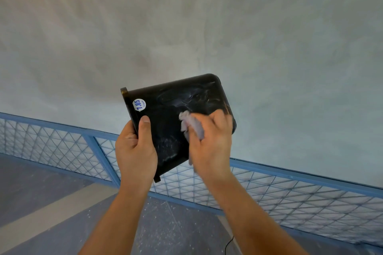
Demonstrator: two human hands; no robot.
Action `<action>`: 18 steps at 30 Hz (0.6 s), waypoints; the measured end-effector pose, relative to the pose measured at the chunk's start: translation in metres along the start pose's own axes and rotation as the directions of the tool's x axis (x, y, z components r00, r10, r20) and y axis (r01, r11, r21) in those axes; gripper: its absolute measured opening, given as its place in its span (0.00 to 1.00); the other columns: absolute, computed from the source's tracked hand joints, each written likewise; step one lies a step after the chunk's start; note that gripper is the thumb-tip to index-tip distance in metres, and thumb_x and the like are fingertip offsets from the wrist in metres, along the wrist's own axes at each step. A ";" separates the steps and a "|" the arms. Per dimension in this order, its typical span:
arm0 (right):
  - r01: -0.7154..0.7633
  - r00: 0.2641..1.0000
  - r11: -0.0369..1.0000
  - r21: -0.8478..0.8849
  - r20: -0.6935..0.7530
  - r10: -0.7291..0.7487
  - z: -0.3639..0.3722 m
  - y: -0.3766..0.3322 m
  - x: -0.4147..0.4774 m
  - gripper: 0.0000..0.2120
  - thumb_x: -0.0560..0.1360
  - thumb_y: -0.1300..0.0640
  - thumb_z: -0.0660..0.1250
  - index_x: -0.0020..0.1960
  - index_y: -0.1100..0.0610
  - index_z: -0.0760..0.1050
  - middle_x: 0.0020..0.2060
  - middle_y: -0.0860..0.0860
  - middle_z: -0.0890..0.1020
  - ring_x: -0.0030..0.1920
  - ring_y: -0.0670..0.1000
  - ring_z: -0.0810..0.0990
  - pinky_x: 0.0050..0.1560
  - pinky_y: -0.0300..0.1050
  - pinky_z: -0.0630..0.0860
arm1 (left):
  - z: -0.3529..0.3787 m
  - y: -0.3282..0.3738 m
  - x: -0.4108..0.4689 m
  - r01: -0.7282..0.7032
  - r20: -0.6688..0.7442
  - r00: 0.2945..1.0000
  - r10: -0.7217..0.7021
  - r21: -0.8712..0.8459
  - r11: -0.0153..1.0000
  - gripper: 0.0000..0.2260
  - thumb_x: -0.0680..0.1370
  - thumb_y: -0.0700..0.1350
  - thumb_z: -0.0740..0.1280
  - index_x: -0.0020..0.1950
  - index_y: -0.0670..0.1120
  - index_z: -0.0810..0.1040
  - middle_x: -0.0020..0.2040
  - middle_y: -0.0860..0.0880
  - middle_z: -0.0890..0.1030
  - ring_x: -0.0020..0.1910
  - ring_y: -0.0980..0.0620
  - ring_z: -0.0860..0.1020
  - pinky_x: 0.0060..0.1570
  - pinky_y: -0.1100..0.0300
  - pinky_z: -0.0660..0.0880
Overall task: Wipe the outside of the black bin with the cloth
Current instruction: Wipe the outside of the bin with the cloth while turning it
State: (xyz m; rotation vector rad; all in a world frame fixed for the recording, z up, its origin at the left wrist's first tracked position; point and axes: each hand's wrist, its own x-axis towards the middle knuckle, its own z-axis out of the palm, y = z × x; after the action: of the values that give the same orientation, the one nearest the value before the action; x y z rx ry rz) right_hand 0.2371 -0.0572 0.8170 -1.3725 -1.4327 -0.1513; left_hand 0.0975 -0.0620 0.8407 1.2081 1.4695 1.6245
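Note:
The black bin [165, 118] is held up in the air on its side, with its rim to the left and its base to the upper right. A round white sticker [139, 104] reading 7.85 sits near the rim. My left hand [135, 149] grips the rim edge, thumb pressed on the outer wall. My right hand [211, 141] presses a small pale grey cloth [191, 125] against the bin's outer side near the base. Smeared streaks show on the black surface above the cloth.
A grey plastered wall [186, 27] fills the background. Below it runs a blue metal frame with wire mesh panels [269, 190]. A grey speckled floor [51, 192] with a pale stripe lies at the lower left. A thin black cable [229, 243] lies on the floor.

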 end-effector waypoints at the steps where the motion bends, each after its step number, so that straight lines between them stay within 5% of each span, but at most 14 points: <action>1: -0.025 0.999 1.000 -0.007 -0.039 0.024 -0.002 0.005 0.010 0.09 0.80 0.53 0.67 0.56 0.52 0.83 0.48 0.46 0.72 0.50 0.51 0.70 0.47 0.51 0.77 | -0.002 0.001 0.002 -0.004 0.001 1.000 0.004 -0.012 1.000 0.13 0.85 0.55 0.60 0.52 0.50 0.81 0.45 0.50 0.85 0.45 0.49 0.84 0.39 0.52 0.80; 7: -0.075 0.997 0.997 0.024 0.017 0.075 0.002 -0.002 -0.029 0.07 0.79 0.56 0.72 0.57 0.52 0.85 0.48 0.46 0.73 0.51 0.48 0.69 0.46 0.48 0.77 | -0.011 0.000 0.015 -0.007 0.016 1.000 0.007 -0.003 1.000 0.12 0.85 0.56 0.60 0.53 0.53 0.81 0.46 0.51 0.86 0.47 0.48 0.85 0.44 0.45 0.84; 18: -0.206 0.977 0.977 -0.053 -0.066 0.202 0.015 -0.005 -0.006 0.08 0.80 0.52 0.67 0.55 0.53 0.82 0.48 0.44 0.69 0.50 0.49 0.69 0.45 0.49 0.79 | -0.031 0.002 0.035 0.016 0.041 0.999 -0.012 -0.092 0.996 0.14 0.85 0.58 0.60 0.53 0.52 0.82 0.47 0.49 0.86 0.48 0.47 0.85 0.43 0.50 0.82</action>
State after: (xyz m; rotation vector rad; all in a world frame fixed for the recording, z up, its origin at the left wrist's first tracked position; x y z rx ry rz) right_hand 0.2227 -0.0524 0.8095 -1.5425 -1.2370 -0.1020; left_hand 0.0558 -0.0436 0.8510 1.1699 1.3606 1.6308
